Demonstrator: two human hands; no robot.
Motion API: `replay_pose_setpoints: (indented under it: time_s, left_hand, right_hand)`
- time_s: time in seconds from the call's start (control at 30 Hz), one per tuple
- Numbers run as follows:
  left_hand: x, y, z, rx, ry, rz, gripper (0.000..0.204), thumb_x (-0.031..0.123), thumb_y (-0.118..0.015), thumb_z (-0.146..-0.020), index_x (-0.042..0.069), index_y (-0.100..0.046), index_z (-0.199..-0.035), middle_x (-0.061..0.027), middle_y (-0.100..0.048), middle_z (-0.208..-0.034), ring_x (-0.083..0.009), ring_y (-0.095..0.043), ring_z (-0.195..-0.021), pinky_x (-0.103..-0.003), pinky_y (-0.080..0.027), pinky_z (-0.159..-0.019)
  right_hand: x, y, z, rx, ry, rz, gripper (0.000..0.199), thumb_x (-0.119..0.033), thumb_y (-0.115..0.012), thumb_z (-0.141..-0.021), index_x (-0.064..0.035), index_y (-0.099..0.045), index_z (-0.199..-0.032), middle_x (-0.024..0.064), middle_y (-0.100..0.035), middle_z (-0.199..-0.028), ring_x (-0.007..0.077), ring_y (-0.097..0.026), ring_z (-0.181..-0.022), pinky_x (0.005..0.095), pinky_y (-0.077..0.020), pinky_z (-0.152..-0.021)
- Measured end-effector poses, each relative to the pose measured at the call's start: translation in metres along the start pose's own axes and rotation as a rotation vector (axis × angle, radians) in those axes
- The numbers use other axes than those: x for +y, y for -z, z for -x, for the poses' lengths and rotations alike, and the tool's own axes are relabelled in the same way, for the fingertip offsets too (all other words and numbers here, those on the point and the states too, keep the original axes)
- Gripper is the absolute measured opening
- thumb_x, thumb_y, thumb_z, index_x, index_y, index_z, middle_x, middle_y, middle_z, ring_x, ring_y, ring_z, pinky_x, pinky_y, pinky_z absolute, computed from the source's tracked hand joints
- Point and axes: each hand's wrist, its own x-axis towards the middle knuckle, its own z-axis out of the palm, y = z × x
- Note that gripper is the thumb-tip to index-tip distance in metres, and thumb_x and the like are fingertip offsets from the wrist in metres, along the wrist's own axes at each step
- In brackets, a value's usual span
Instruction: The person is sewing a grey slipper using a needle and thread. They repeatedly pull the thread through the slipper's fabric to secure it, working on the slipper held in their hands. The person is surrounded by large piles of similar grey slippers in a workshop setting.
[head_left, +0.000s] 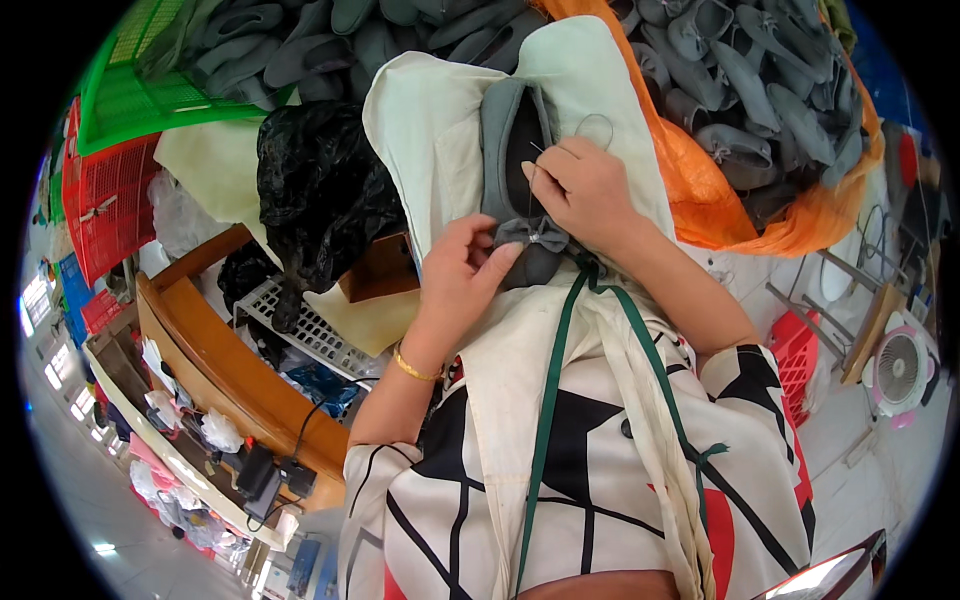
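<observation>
Two hands (465, 270) (588, 195) at grey shoe (495, 160); around — black bag (325, 190), orange sack (705, 215)

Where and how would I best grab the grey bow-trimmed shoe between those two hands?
Probably pinch the grey shoe at its heel, from the far end: thin-edged there, clear of the left hand at the toe end and the right hand by the opening.

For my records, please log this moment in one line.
left hand: holding gray shoe near bow; right hand: pinching thread; shoe: on pale cloth
</observation>
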Motion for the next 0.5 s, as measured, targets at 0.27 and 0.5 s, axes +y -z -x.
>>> replay_pose_setpoints:
  time_s: [0.27,0.5]
  left_hand:
    - [-0.003,-0.002,0.012,-0.098,0.278,-0.163,0.055,0.037,-0.085,-0.074,-0.003,-0.059,-0.101,-0.0092,-0.065,-0.077,-0.0189,-0.062,-0.066,-0.033,-0.05,-0.061]
    - [-0.017,0.003,0.003,0.271,0.114,0.031,0.034,0.004,-0.072,-0.08,0.001,-0.05,-0.105,0.0006,-0.054,-0.082,-0.0056,-0.05,-0.073,-0.022,-0.042,-0.061]
  right_hand:
    - [-0.014,0.008,0.002,0.048,0.055,-0.079,0.019,-0.01,-0.075,-0.078,-0.007,-0.058,-0.071,0.007,-0.052,-0.065,0.0267,-0.055,-0.061,0.0382,-0.044,-0.051]
    - [-0.027,0.045,-0.016,0.147,0.173,-0.022,0.012,-0.006,-0.075,-0.078,-0.0066,-0.063,-0.076,0.0068,-0.054,-0.066,0.0254,-0.055,-0.061,0.0367,-0.0445,-0.051]
